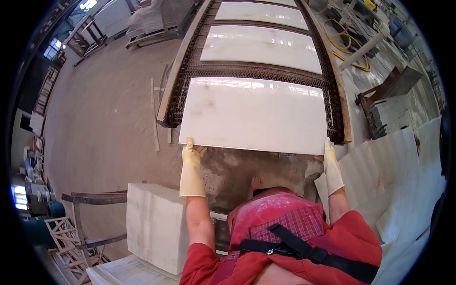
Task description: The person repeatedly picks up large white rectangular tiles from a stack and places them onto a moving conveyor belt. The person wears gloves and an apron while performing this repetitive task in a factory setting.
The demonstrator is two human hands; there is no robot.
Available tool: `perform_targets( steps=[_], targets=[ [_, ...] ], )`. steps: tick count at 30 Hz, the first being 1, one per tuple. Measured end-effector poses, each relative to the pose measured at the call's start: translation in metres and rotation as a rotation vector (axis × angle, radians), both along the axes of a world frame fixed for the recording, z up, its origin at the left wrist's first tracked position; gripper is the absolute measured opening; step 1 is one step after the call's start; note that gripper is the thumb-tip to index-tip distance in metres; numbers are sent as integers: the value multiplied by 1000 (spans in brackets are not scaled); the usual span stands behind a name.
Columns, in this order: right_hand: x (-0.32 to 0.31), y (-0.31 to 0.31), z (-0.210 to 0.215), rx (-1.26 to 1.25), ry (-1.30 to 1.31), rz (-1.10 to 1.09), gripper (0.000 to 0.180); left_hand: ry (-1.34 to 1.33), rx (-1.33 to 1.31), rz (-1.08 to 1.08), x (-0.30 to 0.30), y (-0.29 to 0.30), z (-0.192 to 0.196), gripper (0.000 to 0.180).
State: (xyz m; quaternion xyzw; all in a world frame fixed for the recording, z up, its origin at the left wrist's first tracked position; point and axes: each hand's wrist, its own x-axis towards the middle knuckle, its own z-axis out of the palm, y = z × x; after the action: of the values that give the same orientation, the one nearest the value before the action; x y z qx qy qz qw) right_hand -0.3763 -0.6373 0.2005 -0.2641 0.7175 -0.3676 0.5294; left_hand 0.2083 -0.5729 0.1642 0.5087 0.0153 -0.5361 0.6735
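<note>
A glossy white stone slab lies on the near end of a mesh conveyor, its front edge jutting out past the belt. My left hand, in a cream rubber glove, grips the slab's near left corner, thumb on top and fingers underneath. At the near right corner, my gloved right hand holds the same slab, its fingers mostly hidden. Farther up the belt lie a second white slab and a third white slab.
Beside my left arm stands a block of stacked pale slabs, near a metal rack. Pale sheeting spreads at right, below a tilted board on a stand. A yellow hose coils beyond the conveyor. Wooden strips lie on the floor.
</note>
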Motion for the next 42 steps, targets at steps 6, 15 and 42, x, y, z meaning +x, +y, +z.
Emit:
perform_targets(
  steps=[6, 15, 42],
  targets=[
    [5, -7, -11, -95, -80, -106, 53, -53, -2, -2, 1, -2, -1, 50],
    [3, -12, -28, -169, -73, -140, 57, -178, 53, 32, -3, -3, 6, 49],
    [120, 68, -141, 468, -286, 714, 53, -226, 833, -76, -121, 412, -137, 55]
  ],
)
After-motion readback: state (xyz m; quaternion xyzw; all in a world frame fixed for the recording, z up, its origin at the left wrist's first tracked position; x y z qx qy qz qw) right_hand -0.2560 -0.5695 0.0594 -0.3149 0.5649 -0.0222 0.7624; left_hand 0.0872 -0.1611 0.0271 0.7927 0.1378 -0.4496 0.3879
